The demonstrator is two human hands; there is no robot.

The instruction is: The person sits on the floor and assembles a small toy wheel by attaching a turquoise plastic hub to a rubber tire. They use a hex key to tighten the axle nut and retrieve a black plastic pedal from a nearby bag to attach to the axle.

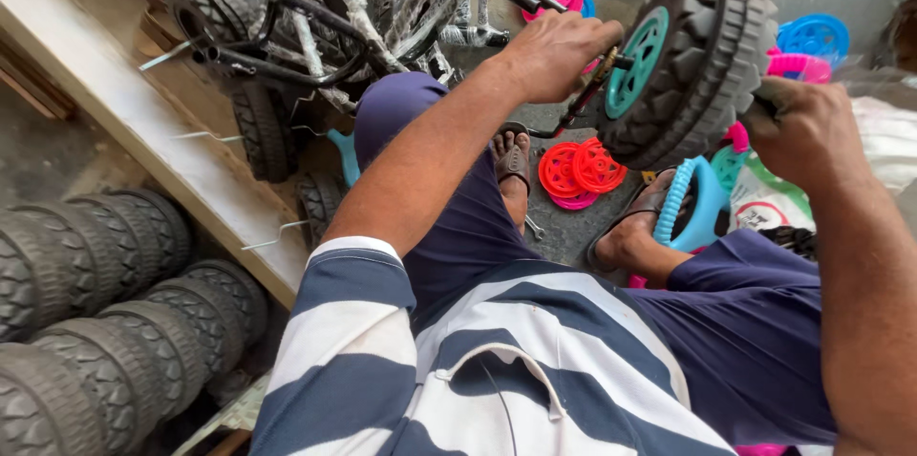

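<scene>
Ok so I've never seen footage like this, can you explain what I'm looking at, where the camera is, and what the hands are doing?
The one picture comes from a camera worn on a seated person's head, looking down over a blue-and-white striped shirt and dark shorts. The two bare hands are that person's own. Between them is a grey knobbly plastic wheel with a teal hub. The left hand is closed at the hub side, around what looks like a small tool. The right hand grips the other side. On the floor lie red spoked plastic discs, with pink and blue ones farther off. More grey wheels are stacked at the left, and wrapped metal frames lie ahead.
</scene>
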